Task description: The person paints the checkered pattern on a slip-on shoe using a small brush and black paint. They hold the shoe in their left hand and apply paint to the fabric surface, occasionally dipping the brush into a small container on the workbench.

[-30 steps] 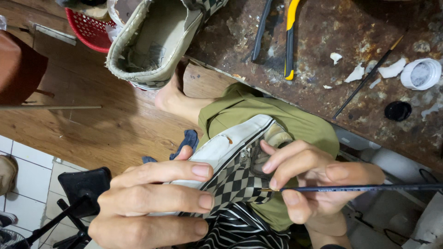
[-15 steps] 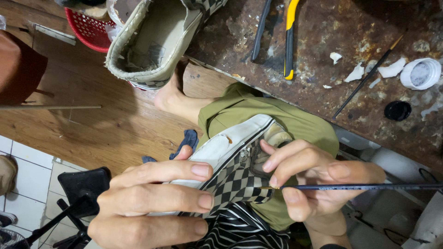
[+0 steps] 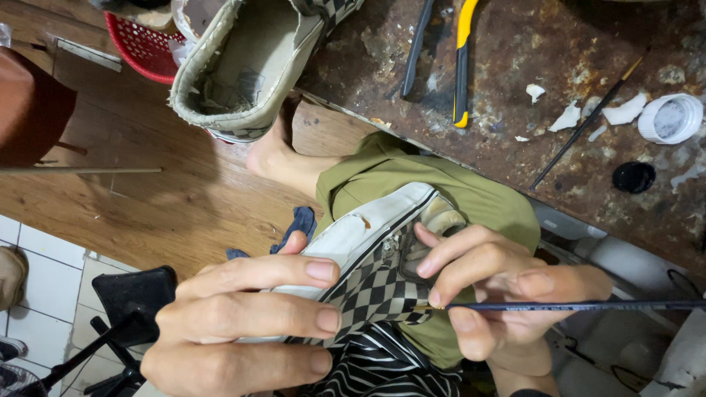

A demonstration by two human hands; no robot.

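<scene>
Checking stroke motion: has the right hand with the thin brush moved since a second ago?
No. The right hand and brush sit at the same spot against the checkered shoe.

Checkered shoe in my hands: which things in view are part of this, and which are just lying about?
In use:
- checkered shoe, gripped by left hand
- thin brush, held in right hand, tip at the shoe

Lying about:
- second shoe on the bench
- yellow-handled tool
- spare brush
- white lid
- black cap
- red basket
</scene>
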